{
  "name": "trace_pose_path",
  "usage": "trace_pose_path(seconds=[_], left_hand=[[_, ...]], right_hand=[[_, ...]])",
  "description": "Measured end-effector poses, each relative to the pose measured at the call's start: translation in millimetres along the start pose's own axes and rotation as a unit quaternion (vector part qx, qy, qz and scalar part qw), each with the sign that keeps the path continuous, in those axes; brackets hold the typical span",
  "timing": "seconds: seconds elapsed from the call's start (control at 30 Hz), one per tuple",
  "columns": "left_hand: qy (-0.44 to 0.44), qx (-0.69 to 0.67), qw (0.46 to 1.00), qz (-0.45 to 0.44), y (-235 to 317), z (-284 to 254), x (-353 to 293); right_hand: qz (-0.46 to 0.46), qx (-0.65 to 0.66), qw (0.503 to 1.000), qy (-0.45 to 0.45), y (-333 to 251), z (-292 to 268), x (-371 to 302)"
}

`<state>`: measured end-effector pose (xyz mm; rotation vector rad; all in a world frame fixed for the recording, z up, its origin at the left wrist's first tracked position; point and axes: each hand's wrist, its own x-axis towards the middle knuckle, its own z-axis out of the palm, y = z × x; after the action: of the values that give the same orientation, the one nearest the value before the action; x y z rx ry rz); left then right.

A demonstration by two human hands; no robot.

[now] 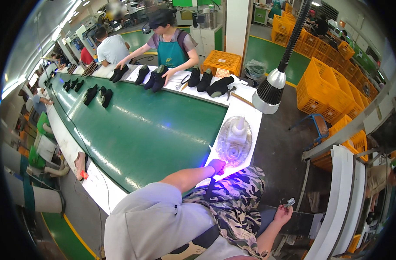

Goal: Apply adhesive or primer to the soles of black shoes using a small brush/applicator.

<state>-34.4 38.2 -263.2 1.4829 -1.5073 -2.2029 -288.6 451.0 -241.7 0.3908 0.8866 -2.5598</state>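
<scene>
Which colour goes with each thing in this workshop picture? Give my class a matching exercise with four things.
Things:
1. belt
2. shoes
3. glow at the left hand
4. small object held in the right hand

Colours:
a. purple
b. silvery grey
c. green
d. black

Pairs: 1-c, 2-d, 3-a, 4-b

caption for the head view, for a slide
Left hand rests by a violet glow on the white bench edge beside a green conveyor belt; right hand holds a small metallic object.
</scene>
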Motion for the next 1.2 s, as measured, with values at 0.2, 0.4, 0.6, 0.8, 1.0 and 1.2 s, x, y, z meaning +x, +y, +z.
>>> trace_pose_path(seconds=[0.2,0.4,0.6,0.8,1.0,1.2], left_hand=[[0.065,-0.044,0.997,-0.011,9.0,9.9,0.6],[0.094,-0.044,0.994,-0.019,21.2,8.1,2.9],[0.127,-0.039,0.991,-0.03,26.1,10.9,-6.0],[0.04,-0.015,0.999,-0.017,14.8,-1.3,-28.1],[0.009,0.136,0.985,-0.105,-12.2,-28.3,-56.3],[-0.033,0.272,0.958,-0.089,-11.5,-34.0,-60.1]], right_hand=[[0.005,-0.016,0.999,-0.043,4.7,-2.5,1.9],[0.018,0.002,0.998,-0.06,11.5,5.7,4.4],[0.031,0.022,0.998,-0.058,10.7,9.5,7.9],[0.024,0.002,0.999,-0.04,5.7,4.2,18.6],[-0.002,0.001,0.999,-0.036,8.7,2.6,22.5],[0.004,0.005,0.999,-0.032,12.0,5.1,24.3]])
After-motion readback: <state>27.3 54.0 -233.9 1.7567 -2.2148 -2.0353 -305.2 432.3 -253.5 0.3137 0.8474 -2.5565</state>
